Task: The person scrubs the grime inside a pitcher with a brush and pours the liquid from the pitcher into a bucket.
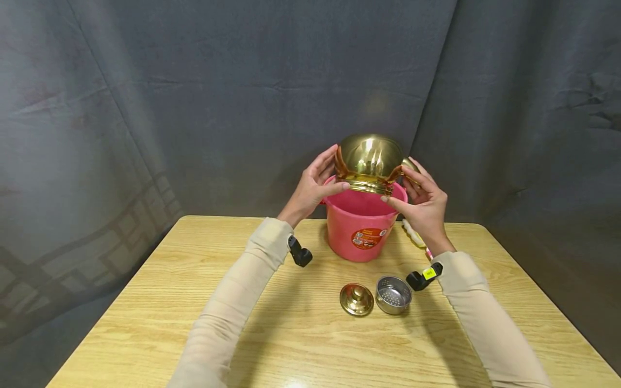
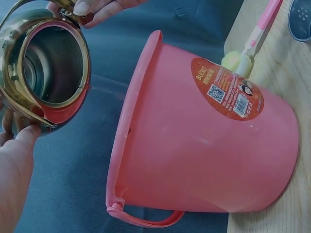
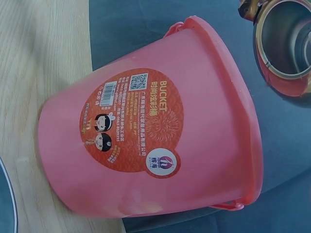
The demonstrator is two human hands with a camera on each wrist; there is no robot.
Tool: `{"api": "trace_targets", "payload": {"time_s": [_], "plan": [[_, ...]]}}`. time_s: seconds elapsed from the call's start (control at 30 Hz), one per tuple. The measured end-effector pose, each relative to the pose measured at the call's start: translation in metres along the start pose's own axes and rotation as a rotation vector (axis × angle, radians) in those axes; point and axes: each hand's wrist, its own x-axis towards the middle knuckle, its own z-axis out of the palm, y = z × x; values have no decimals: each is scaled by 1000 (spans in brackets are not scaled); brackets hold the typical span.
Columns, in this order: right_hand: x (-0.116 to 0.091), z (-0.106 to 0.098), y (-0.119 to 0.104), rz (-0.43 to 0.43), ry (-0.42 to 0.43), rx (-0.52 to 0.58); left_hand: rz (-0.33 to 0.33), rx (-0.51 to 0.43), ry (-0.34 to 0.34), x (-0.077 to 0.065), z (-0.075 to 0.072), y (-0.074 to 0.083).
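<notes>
A shiny gold teapot [image 1: 371, 156] is tipped upside down over the pink bucket [image 1: 359, 234], its round mouth facing down into it. My left hand [image 1: 312, 188] grips its left side, thumb near the rim. On the other side my right hand [image 1: 423, 202] holds it, with thumb and fingers about the handle mount and rim. In the left wrist view the teapot [image 2: 12, 73] shows its open mouth and bare metal inside. The right wrist view shows only part of the teapot [image 3: 265, 58]; no hand is visible there.
On the wooden table [image 1: 218, 323], in front of the bucket, lie a gold lid [image 1: 356, 299] and a perforated metal strainer [image 1: 393, 295]. A brush [image 1: 413, 234] with pale bristles and a pink handle lies right of the bucket. Dark grey curtains [image 1: 242, 108] hang behind.
</notes>
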Motion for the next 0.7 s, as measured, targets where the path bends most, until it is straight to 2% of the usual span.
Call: {"api": "trace_targets", "payload": {"time_s": [0.17, 0.7], "plan": [[0, 0, -1, 15, 4, 9, -2, -6, -4, 0, 0, 0], [1, 3, -4, -11, 4, -3, 15, -19, -22, 1, 0, 1]]}}
